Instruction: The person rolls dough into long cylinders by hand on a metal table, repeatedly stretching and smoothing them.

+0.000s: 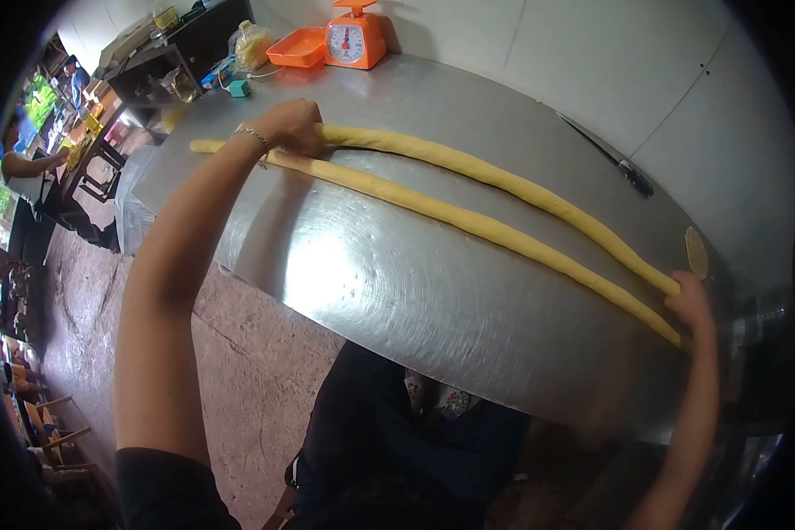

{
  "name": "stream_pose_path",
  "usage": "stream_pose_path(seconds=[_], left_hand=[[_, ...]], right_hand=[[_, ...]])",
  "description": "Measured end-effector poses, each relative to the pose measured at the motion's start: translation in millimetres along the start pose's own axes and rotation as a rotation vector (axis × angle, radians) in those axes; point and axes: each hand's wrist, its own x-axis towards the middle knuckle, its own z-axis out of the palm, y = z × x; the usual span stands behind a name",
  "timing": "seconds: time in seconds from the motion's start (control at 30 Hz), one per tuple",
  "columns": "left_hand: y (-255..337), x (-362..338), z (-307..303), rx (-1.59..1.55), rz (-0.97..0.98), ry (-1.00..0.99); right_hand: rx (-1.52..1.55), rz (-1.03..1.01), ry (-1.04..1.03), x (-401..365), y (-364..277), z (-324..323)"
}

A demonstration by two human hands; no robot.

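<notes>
Nearest: black cloth sleeve (168,486), left arm reaching away. Left hand (290,125) curled around left end of far rope (468,163), long, yellow, dough-like; near rope (473,223), same look, passes below that wrist, its end poking out beyond. Both on shiny grey metal table (415,309), roughly parallel, long axes slanting wearer-ward to the right. Orange dial scale (355,41) behind. Right hand (693,305), well apart from left, closed on far rope's right end; near rope's end beside wrist.
</notes>
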Motion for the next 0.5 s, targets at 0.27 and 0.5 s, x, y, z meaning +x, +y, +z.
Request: stream_pose_path(seconds=[0.27, 0.5], left_hand=[[-10.9, -6.4, -33.3, -0.078, -0.101, 0.469], [-7.0, -45.9, -117.6, -0.256, 0.037, 0.678]], right_hand=[[0.189, -0.095, 0.464, -10.1, 20.5, -23.4], [0.364, -0.086, 0.509, -11.6, 125.1, -136.7]])
